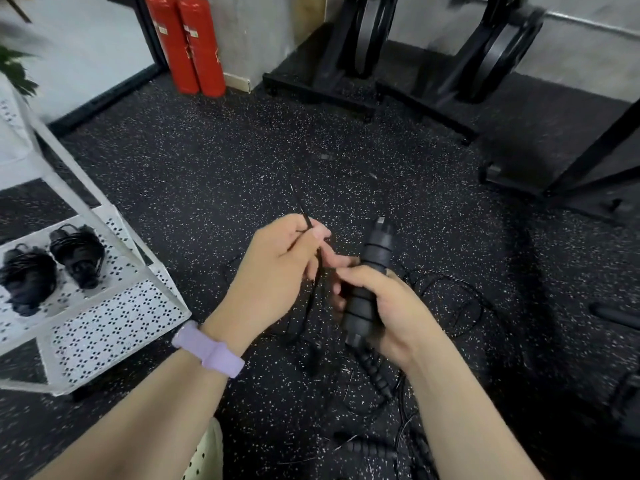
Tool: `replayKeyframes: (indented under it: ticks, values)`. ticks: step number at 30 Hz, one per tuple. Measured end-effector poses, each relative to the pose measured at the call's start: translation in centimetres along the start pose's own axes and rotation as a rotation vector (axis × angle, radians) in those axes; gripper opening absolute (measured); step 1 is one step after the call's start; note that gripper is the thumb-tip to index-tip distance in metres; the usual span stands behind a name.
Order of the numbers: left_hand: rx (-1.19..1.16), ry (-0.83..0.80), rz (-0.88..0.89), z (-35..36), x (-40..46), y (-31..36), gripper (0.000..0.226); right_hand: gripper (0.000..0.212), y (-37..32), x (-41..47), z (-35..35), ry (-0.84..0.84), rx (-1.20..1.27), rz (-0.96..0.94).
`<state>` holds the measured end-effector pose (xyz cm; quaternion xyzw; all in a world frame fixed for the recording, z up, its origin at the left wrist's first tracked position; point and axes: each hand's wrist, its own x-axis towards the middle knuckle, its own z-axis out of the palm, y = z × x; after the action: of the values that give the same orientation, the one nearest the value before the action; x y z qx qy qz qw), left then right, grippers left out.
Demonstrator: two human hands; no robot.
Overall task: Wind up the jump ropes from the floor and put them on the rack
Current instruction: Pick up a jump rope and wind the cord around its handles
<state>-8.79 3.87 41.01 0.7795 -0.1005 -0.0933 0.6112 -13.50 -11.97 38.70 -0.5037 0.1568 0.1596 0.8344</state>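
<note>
My right hand (pixel 388 306) grips two black ribbed jump rope handles (pixel 372 271) held together, with thin cord wound round them. My left hand (pixel 277 268) pinches the thin black rope cord (pixel 303 209), which sticks up past my fingers and hangs down between both hands. Loose black cord (pixel 460 299) loops on the floor to the right. More rope and a ribbed handle (pixel 367 445) lie on the floor near my knees. Two wound-up black ropes (pixel 52 265) sit on the white perforated rack shelf (pixel 114 317) at the left.
The floor is black speckled rubber (pixel 207 161). Two red fire extinguishers (pixel 190 46) stand at the back wall. Black weight-plate stands (pixel 363 57) and equipment frames fill the back right. A green plant (pixel 14 67) is at the far left.
</note>
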Motion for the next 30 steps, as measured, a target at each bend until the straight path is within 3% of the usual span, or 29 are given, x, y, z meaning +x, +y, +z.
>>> replayKeyframes:
  ticks: [3,6,8,11,14,17,19,24,28,30]
  values:
    - [-0.151,0.042,-0.025,-0.1,0.1,0.7,0.019,0.029,-0.1,-0.2,0.3,-0.027,-0.06,-0.047]
    - [-0.08,0.012,-0.02,0.1,0.0,0.5,0.018,0.007,0.4,0.0,0.5,0.055,-0.215,-0.145]
    - [0.017,-0.018,-0.003,0.1,-0.2,0.2,0.017,0.006,0.5,0.1,0.4,0.13,-0.251,-0.188]
    - [0.226,-0.157,-0.004,0.0,-0.4,-0.3,0.019,0.015,-0.1,0.0,0.0,0.153,-0.111,-0.24]
    - [0.408,-0.315,-0.032,0.1,-0.6,-0.9,0.016,0.01,-0.9,-0.3,-0.2,0.133,0.13,-0.251]
    - [0.492,-0.395,-0.046,0.3,-0.8,-1.8,0.006,0.011,-1.1,-0.2,-0.4,0.134,0.262,-0.21]
    - [0.532,-0.417,-0.062,0.3,-0.7,-2.3,0.011,0.014,-1.0,-0.3,-0.3,0.112,0.298,-0.193]
    - [0.634,-0.247,0.087,0.4,-0.6,-2.4,0.031,0.02,-0.8,-0.3,-0.4,0.053,0.274,-0.191]
    - [0.334,0.028,0.142,0.2,-0.6,-0.2,0.017,0.024,-0.3,-0.3,-0.7,0.113,-0.214,-0.155]
    - [0.179,0.082,0.135,0.2,-0.5,0.3,0.012,0.02,0.1,-0.3,-0.2,0.102,-0.319,-0.128]
